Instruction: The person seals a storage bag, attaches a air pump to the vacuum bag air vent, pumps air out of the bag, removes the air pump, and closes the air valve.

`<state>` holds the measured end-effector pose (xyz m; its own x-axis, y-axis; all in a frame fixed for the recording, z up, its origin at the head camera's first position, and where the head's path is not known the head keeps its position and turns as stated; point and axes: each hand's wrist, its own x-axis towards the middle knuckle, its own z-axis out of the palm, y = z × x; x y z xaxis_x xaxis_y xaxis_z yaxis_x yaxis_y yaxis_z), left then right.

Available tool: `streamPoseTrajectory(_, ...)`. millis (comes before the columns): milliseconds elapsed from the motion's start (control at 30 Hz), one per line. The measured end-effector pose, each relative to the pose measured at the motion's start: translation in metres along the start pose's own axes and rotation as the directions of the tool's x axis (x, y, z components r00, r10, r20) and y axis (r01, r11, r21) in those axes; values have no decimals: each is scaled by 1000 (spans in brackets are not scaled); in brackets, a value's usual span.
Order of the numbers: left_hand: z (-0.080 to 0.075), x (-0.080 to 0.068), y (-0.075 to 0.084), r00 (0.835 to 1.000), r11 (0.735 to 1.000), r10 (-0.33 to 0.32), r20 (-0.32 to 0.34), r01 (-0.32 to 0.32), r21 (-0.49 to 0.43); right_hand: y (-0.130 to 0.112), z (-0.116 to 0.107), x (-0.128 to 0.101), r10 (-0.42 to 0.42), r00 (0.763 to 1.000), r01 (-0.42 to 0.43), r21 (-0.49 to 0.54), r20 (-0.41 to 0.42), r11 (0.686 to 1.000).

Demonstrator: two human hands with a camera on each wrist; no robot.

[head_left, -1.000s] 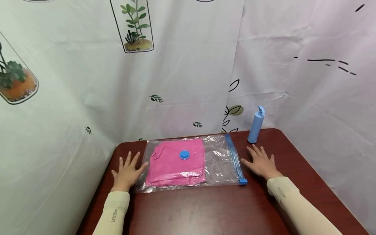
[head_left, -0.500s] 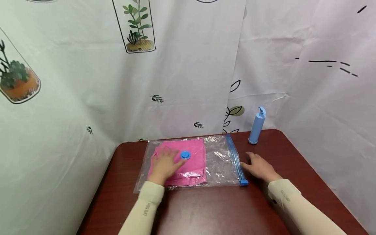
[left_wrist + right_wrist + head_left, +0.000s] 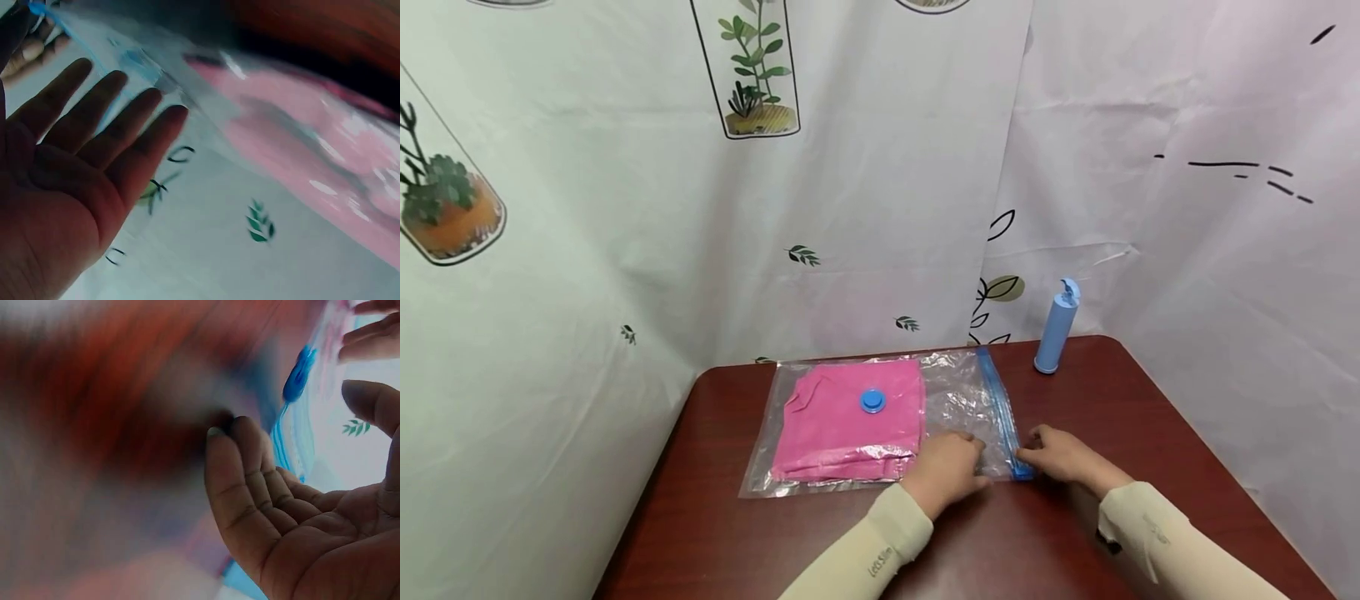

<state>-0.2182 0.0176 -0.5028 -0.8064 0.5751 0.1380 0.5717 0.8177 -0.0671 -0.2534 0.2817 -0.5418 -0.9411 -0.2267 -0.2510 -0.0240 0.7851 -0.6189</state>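
A clear vacuum bag lies flat on the dark red table, with a folded pink cloth inside and a round blue valve on top. A blue zip strip runs along the bag's right edge and ends in a blue slider at the near corner. My left hand rests on the bag's near right part, just left of the slider; the left wrist view shows its palm flat with straight fingers. My right hand lies on the table just right of the slider, fingers relaxed and holding nothing.
A light blue hand pump stands upright at the table's far right, behind my right hand. Printed white curtains hang close behind and to both sides of the table. The table's near edge lies below both forearms.
My left hand has moved from the table left of the bag, across the pink cloth, to the bag's near right corner. My right hand slid closer toward the slider.
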Motion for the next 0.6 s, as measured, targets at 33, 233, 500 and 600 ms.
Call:
streamPoseTrajectory(33,1,1,5,1000,1000,12,-8,-12,19,-1,1,-2,7,1000,-9,71,27,997)
streamPoseTrajectory(233,8,9,28,990,990,68,-122,-52,128,-30,-6,-30,40,987,-93,350,156,932)
streamPoseTrajectory(500,15,10,41,978,990,52,-204,-24,140,-33,-8,-37,102,959,-227,504,263,834)
streamPoseTrajectory(600,12,10,46,976,988,30,-215,4,155,-33,-7,-40,102,949,-256,543,297,800)
